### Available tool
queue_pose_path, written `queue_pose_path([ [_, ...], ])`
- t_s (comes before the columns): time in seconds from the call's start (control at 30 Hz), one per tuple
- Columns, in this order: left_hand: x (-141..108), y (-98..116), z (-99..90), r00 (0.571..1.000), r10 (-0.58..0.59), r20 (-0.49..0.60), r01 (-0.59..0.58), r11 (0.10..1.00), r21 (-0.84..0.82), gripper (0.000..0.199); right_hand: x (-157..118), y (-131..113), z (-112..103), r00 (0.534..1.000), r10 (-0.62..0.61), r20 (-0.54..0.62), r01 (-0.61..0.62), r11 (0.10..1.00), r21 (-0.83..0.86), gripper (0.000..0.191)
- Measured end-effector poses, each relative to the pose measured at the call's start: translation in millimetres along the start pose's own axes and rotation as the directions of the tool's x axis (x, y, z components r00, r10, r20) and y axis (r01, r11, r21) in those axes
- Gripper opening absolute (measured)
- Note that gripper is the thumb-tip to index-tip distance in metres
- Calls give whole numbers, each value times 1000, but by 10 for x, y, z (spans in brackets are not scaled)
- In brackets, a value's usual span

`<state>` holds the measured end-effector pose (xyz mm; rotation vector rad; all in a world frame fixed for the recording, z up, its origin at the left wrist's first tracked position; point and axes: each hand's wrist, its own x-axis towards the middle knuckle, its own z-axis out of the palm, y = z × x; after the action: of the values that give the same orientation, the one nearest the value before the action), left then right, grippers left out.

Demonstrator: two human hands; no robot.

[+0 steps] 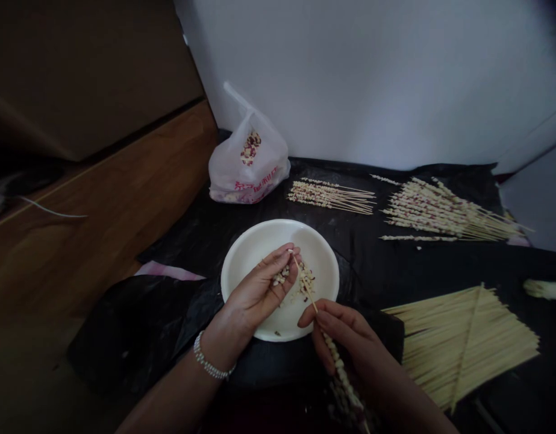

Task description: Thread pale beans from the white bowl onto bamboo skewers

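Note:
My right hand is closed around a thin wooden skewer, whose lower part is threaded with a row of pale, corn-like kernels. The skewer's tip points up and left, reaching the fingertips of my left hand. There, thumb and finger pinch a small pale kernel at the tip. More loose kernels lie cupped in the left palm. Beneath both hands sits a white bowl, with pale and dark-red kernels on its bottom.
Behind the bowl stands a white plastic bag of kernels. Filled skewers lie in a small pile and a larger pile on black plastic sheeting. At right are many bare skewers and a pale stick-like bundle.

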<state>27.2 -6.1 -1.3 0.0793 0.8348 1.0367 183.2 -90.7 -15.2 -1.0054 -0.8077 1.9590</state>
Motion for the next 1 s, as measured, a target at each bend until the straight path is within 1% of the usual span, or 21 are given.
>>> queue_pose_path([
  [0.3,-24,0,24,1000,3,-7,-3,998,55,19,21,-41,26,1000,5,17,-5,1000,14,24],
  [0.43,-21,-1,25,1000,11,-16,-10,998,57,19,11,-49,33,999,-26,19,26,1000,-2,25],
  [0.87,-34,-7,31,1000,12,15,-14,994,110,16,27,-32,19,1000,-14,19,13,1000,12,25],
  [1.0,-14,-16,3,1000,15,16,-17,996,92,17,7,-24,15,1000,-13,-10,13,1000,-7,26],
])
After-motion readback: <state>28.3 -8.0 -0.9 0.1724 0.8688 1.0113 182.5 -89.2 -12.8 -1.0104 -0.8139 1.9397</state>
